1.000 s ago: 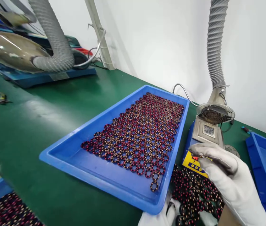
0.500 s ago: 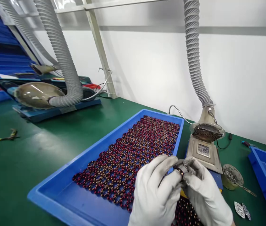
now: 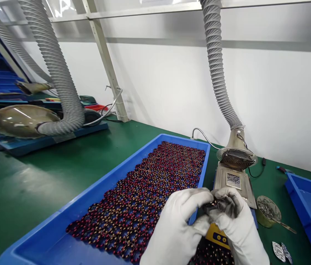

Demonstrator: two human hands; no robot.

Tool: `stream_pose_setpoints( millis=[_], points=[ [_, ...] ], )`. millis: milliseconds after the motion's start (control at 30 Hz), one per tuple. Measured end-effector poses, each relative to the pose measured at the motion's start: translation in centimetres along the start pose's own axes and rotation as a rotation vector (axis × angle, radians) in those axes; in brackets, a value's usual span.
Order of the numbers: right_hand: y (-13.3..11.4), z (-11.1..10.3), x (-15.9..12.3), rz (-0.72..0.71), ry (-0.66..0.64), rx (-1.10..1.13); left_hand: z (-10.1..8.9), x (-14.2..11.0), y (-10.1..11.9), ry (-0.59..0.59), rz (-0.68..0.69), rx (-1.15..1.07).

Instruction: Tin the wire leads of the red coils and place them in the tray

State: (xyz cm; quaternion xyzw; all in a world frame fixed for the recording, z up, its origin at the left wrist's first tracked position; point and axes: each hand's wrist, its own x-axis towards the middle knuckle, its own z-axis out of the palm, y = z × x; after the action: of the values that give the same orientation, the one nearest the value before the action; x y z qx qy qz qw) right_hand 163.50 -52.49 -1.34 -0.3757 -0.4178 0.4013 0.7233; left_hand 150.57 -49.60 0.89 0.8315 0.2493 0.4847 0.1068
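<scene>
In white gloves with darkened fingertips, my left hand (image 3: 172,228) and my right hand (image 3: 238,224) meet over the near right corner of a long blue tray (image 3: 89,191). Between their fingertips is a small dark ring-shaped part (image 3: 214,204), mostly covered by the fingers. The left fingers are curled to its left side; the right thumb and fingers close on it from the right. Rows of small dark rings (image 3: 144,198) with red and copper-coloured spots fill much of the tray. More such rings (image 3: 213,254) lie below my hands.
Behind my hands a square heated pot (image 3: 234,180) with a silvery surface stands beneath an exhaust hood (image 3: 236,156). To its right are a bowl (image 3: 268,209) with a spoon, foil-like pieces (image 3: 281,252) and another blue tray (image 3: 310,206). A yellow control panel (image 3: 218,235) shows below the hands.
The view has shifted, so the bench items sit further left and slightly lower. My fingers have turned the ring-shaped part, which is now more hidden, and the left thumb has dropped lower.
</scene>
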Motion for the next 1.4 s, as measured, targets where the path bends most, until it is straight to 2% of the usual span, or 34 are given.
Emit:
stream_pose_setpoints(
  millis=[67, 133, 233, 400, 667, 833, 900, 967, 1100, 1167, 1233, 1333, 1400],
  points=[
    [0.0, 0.0, 0.0, 0.091, -0.061, 0.152, 0.1, -0.3, -0.1, 0.037, -0.018, -0.026],
    [0.2, 0.0, 0.1, 0.162, -0.134, 0.243, 0.1, -0.4, -0.2, 0.080, 0.034, -0.004],
    [0.4, 0.3, 0.0, 0.142, -0.164, 0.244, 0.0, -0.4, -0.3, 0.122, 0.099, 0.076],
    [-0.2, 1.0, -0.6, 0.266, -0.201, 0.388, -0.3, -0.5, -0.4, 0.088, 0.013, -0.031],
    [-1.1, 1.0, -0.8, 0.173, -0.199, 0.291, -1.0, -0.2, -0.3, 0.052, 0.066, -0.004],
    [-1.1, 0.1, -0.5, -0.028, -0.243, -0.004, -1.1, -0.2, -0.6, 0.040, 0.120, -0.022],
    [-1.0, 0.1, -0.4, -0.071, -0.209, -0.043, -1.1, -0.2, -0.6, 0.033, 0.142, -0.027],
    [-1.0, 0.2, -0.3, -0.072, -0.178, 0.027, -1.0, -0.3, -0.6, 0.029, 0.177, -0.025],
    [-1.4, 0.5, -0.3, 0.096, -0.085, 0.310, -1.1, -0.4, -0.5, 0.017, 0.201, -0.013],
    [-1.7, 0.3, -0.2, 0.113, -0.010, 0.377, -1.2, -0.4, -0.5, 0.016, 0.182, -0.001],
    [-1.8, 0.2, -0.2, 0.039, 0.011, 0.290, -1.5, -0.4, -0.5, 0.024, 0.164, 0.014],
    [-1.5, 0.3, -0.2, -0.060, -0.076, 0.004, -1.6, -0.3, -0.5, 0.037, 0.153, 0.017],
    [-1.0, 0.5, -0.2, -0.117, -0.089, -0.104, -1.6, -0.2, -0.5, 0.024, 0.146, -0.010]
  ],
)
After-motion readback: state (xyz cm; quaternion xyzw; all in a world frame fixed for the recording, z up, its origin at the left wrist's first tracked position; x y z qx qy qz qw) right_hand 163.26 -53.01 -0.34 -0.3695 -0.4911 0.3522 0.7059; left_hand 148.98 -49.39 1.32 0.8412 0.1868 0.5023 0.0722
